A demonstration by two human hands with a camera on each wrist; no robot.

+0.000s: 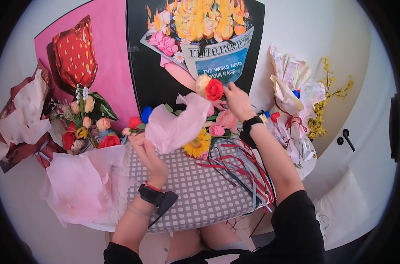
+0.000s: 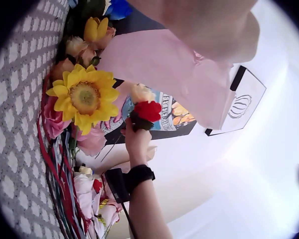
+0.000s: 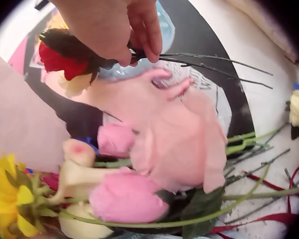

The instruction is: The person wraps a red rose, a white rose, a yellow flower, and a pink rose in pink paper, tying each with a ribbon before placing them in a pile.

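Note:
My left hand (image 1: pixel 150 160) pinches a sheet of pink wrapping paper (image 1: pixel 175 125) near its lower left edge. The paper stands up and curls toward the right. In my right hand (image 1: pixel 238 103) are a red rose (image 1: pixel 214 89) and a cream rose (image 1: pixel 202 84), gripped by their thin dark stems (image 3: pixel 224 72), which poke out past the fingers in the right wrist view. Both blooms are raised beside the paper's upper right edge. Below them lie a sunflower (image 1: pixel 197 143), a large pale pink rose (image 3: pixel 177 139) and smaller pink roses (image 3: pixel 127 196).
Red and grey ribbons (image 1: pixel 248 169) trail over the checked cloth (image 1: pixel 178 193). More pink paper (image 1: pixel 76 185) and mixed flowers (image 1: pixel 87 119) lie at the left. Wrapped bouquets stand at the far left (image 1: pixel 24 119) and right (image 1: pixel 292 97). Painted panels (image 1: pixel 112 53) back the table.

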